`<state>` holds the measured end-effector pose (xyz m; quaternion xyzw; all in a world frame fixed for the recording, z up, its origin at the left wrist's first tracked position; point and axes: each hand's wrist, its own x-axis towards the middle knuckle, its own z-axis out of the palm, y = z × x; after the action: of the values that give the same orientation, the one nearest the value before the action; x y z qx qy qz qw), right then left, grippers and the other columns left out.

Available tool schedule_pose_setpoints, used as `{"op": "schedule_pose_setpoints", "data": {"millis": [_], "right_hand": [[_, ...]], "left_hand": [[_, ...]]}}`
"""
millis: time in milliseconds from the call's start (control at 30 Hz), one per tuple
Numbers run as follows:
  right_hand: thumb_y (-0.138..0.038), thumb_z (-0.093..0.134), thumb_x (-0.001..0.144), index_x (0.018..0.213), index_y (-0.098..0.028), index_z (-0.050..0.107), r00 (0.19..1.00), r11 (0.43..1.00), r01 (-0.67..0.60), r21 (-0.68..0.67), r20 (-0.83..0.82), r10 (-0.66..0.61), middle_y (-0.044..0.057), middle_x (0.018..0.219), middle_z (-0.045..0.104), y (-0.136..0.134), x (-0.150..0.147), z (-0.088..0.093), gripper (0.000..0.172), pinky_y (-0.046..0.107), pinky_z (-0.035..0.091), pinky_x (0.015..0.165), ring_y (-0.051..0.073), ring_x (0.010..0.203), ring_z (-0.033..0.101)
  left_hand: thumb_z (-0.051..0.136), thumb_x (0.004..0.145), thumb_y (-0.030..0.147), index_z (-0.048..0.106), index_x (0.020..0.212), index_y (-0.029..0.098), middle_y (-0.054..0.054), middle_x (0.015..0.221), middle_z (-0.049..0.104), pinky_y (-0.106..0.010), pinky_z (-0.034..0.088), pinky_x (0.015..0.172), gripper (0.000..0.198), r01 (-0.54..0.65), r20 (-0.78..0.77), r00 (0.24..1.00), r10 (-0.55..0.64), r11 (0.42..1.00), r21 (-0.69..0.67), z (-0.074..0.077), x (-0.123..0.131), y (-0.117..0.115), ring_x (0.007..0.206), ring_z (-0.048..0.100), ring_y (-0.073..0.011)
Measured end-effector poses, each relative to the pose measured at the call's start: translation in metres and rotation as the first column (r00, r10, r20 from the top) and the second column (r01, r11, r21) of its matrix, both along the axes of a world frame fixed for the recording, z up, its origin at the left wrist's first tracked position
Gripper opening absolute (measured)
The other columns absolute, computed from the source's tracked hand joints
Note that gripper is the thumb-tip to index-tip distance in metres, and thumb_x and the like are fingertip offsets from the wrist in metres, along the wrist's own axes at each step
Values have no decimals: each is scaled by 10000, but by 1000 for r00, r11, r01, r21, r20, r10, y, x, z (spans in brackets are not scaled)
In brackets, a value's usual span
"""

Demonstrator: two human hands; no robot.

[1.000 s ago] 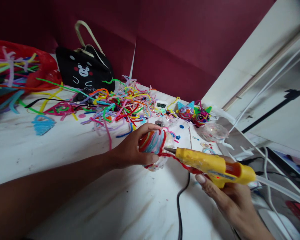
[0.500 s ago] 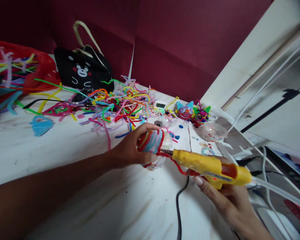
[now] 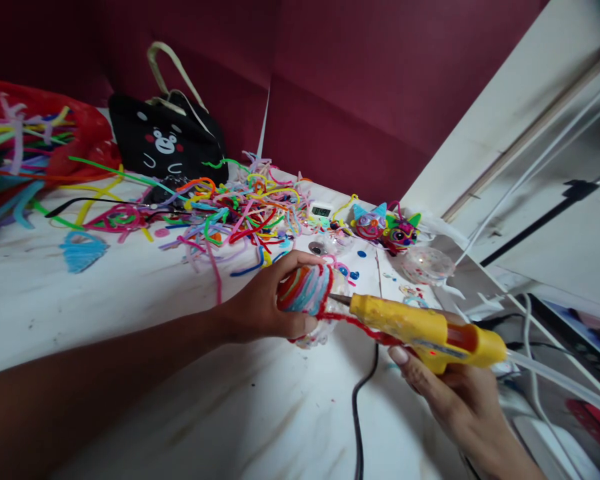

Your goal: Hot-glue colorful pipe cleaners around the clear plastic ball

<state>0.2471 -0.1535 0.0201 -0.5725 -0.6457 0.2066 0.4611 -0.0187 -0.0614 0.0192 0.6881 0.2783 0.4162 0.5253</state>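
My left hand is wrapped round a clear rounded piece partly covered with striped pipe cleaners in orange, pink, blue and red. A yellow glue gun is gripped in my right hand, its dark nozzle pointing left at the red edge of the stripes. From that edge a red pipe cleaner runs below the nozzle to the fingers of my right hand. Whether the nozzle tip touches the piece I cannot tell.
Loose pipe cleaners lie heaped behind my hands, beside a black bag. Two small cat-like heads, a clear dome and a small digital clock stand at the back. A black cable crosses the white table.
The glue gun and my right hand have shifted slightly right. The striped piece has turned a little in my left hand, and the red pipe cleaner is now stretched straighter.
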Motion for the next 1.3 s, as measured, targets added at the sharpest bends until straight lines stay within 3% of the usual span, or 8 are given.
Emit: {"op": "schedule_pose_setpoints", "data": {"millis": [133,267,367,600,867,967,1133,1300], "right_hand": [[-401,752,825,754,-219,628,999,999,-27,-33,-31,26,18,716,645,0,-3,4,232,230,511,434,97,438,465],[-370,781,792,889,-242,652,999,999,1,48,-45,1,46,905,683,0,-6,6,206,253,578,529,158,605,618],[-361,774,804,998,-274,656,1000,998,-16,68,11,15,38,924,677,0,-5,5,243,265,610,596,204,746,685],[-297,778,826,1118,-293,596,991,993,-107,57,85,102,6,968,725,-1,11,-4,344,241,607,630,182,758,720],[-312,770,835,1134,-278,594,993,993,-116,0,-14,116,34,969,750,-4,6,-4,349,271,634,670,221,828,749],[-308,760,842,1123,-283,605,993,993,-116,28,20,115,36,971,736,-3,6,-3,322,268,637,681,215,830,744],[-312,771,826,1052,-289,657,991,993,-79,92,117,68,34,985,709,0,7,-1,254,267,635,661,203,801,722],[-356,749,828,946,-234,666,999,996,-8,87,40,5,66,945,700,1,-2,2,189,299,635,649,229,811,711]], "left_hand": [[781,581,251,511,1180,212,-9,972,587,-298,453,706,658,10,14,1000,-10,1000,-8,2,1,-3,796,557,-169],[792,593,291,514,1215,220,6,905,592,-286,431,659,686,-4,7,1000,4,1000,-2,-2,0,0,753,549,-164],[783,620,298,508,1234,218,-8,945,612,-293,446,684,677,-5,5,1000,5,1000,-5,-3,-2,0,804,581,-184],[790,624,300,504,1239,213,-2,938,593,-296,451,713,684,-20,35,999,21,1000,-18,-2,-1,0,870,592,-202],[802,632,308,496,1238,223,2,917,576,-294,450,700,684,7,54,999,-6,1000,-24,-6,-1,4,885,591,-209],[800,621,303,493,1226,217,-1,921,580,-288,445,684,683,4,40,999,-3,1000,-20,-4,-1,4,846,577,-194],[787,598,321,511,1211,219,1,904,599,-283,435,649,680,-21,7,1000,21,1000,5,-6,0,4,765,566,-173],[786,585,281,505,1195,223,4,895,597,-278,429,637,674,-7,5,1000,7,1000,-18,-2,1,-1,739,551,-162]]}}
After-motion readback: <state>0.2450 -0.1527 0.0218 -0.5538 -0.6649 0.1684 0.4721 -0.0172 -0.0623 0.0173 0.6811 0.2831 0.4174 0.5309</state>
